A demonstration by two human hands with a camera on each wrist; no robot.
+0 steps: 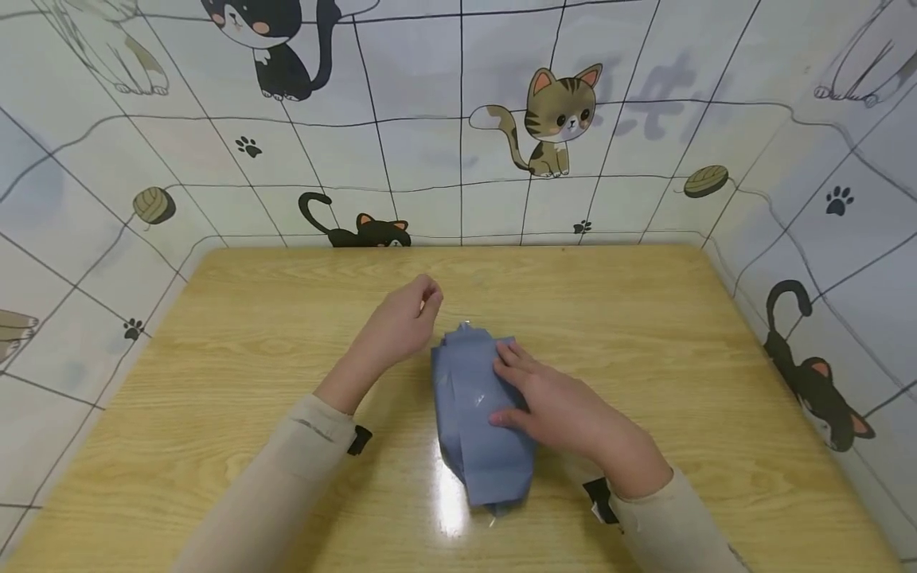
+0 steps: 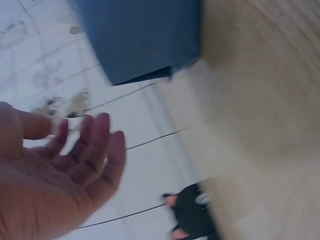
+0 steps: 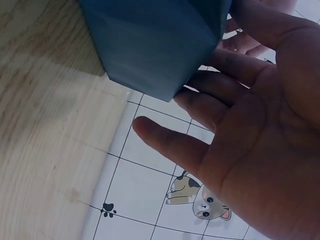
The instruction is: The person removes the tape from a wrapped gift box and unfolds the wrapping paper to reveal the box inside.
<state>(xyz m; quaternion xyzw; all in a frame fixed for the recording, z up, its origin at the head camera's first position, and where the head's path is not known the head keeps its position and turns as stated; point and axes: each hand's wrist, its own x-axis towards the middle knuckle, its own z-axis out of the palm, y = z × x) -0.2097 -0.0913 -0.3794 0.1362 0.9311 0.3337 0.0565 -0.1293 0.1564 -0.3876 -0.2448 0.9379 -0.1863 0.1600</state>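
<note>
A blue-grey wrapped package (image 1: 469, 422) with folded edges lies lengthwise near the middle of the table. A small shiny patch shows on its top, and something glossy and clear sticks out at its far end. My right hand (image 1: 566, 406) rests on the package's right side, fingers spread and thumb on top. In the right wrist view its fingers (image 3: 170, 145) are nearly straight beside the wrapping. Just left of the package's far end, my left hand (image 1: 408, 318) hovers with loosely curled fingers. The left wrist view shows this hand apart from the package, with nothing visible in it.
The wooden table (image 1: 251, 358) reflects light near the package's front end. White walls (image 1: 430, 151) with a grid and cartoon cats rise behind and on both sides of it. A dark strap piece (image 1: 360, 440) shows at the left cuff, another (image 1: 600, 501) at the right.
</note>
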